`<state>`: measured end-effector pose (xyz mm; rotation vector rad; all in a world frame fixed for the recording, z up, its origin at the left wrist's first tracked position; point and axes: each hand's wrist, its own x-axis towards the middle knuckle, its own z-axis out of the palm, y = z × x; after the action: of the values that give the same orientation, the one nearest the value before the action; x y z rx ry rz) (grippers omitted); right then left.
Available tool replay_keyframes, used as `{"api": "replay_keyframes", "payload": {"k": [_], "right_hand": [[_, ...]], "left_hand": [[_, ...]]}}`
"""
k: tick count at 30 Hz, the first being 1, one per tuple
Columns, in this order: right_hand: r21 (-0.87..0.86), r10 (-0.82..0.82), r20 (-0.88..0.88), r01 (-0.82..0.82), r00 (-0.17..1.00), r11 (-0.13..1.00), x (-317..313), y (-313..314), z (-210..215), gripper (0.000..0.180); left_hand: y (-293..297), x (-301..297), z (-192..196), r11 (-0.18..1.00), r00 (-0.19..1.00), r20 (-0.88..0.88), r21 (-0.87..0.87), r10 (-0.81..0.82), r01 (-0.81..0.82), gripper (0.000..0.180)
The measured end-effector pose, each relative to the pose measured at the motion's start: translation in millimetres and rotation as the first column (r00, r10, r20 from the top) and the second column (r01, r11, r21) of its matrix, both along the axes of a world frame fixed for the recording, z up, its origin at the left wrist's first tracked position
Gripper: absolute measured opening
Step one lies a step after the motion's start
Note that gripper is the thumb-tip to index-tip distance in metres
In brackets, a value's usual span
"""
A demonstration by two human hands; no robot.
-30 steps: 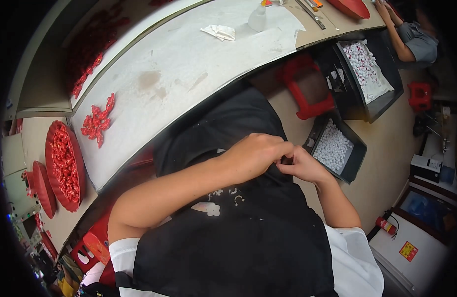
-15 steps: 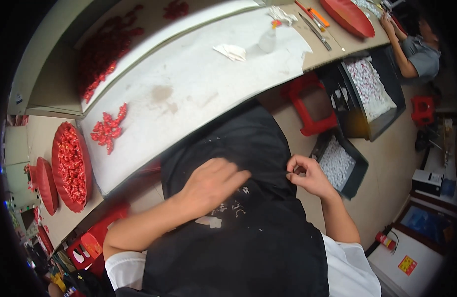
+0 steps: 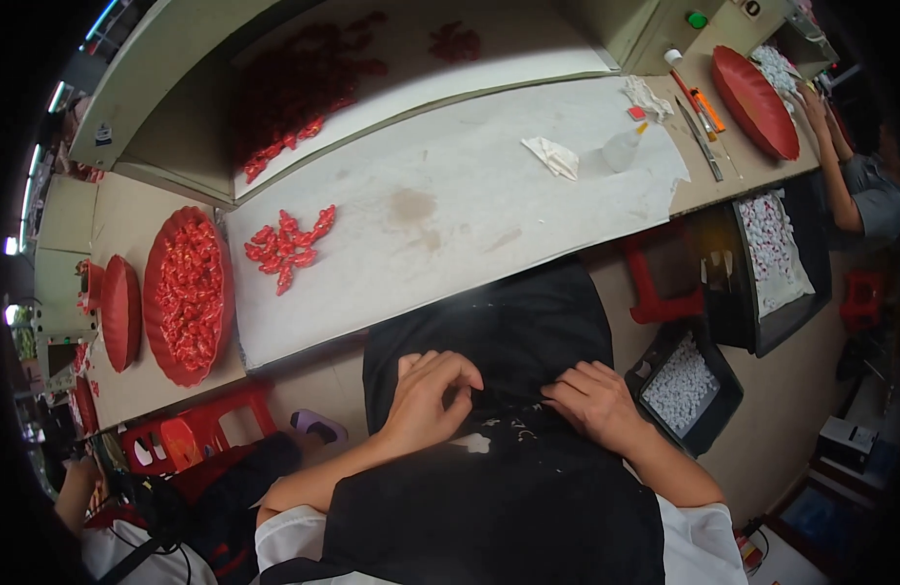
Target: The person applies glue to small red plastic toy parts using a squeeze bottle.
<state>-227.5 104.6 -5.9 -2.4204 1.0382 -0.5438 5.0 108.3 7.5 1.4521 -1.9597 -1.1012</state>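
Note:
A black apron (image 3: 489, 336) with pale smears and flakes covers my lap. Over its left part is my left hand (image 3: 432, 395), fingers curled in toward the thumb at the dark cloth; whatever is between the tips does not show. My right hand (image 3: 591, 398) lies at the apron's right side, its fingertips drawn together on the fabric. On the white-covered worktop (image 3: 372, 283) ahead sits a small cluster of shiny red pieces (image 3: 289, 246). A white crumpled tissue (image 3: 552, 158) and a clear bottle with a yellow tip (image 3: 623, 149) rest farther right.
At left stand a red tray heaped with red pieces (image 3: 189, 292) and another red tray (image 3: 121, 312). Tweezers (image 3: 704, 146) and an orange cutter (image 3: 708, 110) lie right, near a red dish (image 3: 757, 102). Below are a red stool (image 3: 655, 283) and bins of white pieces (image 3: 679, 385). People sit either side.
The view has tilted up, showing more of the shelf. My left hand has stopped sweeping over the apron and curled its fingers; my right hand has turned palm-down and moved in onto the cloth.

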Motion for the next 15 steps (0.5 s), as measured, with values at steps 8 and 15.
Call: {"api": "replay_keyframes", "payload": {"k": [8, 15], "right_hand": [[0.128, 0.064, 0.114, -0.078, 0.991, 0.989, -11.3, -17.7, -6.9, 0.014], [0.364, -0.128, 0.249, 0.03, 0.96, 0.931, -22.4, -52.2, 3.1, 0.014]], "left_hand": [[42.9, 62.5, -29.6, 0.833, 0.789, -0.421, 0.518, 0.447, -0.195, 0.01], [24.1, 89.8, 6.2, 0.842, 0.906, -0.079, 0.41, 0.416, -0.351, 0.021]]}}
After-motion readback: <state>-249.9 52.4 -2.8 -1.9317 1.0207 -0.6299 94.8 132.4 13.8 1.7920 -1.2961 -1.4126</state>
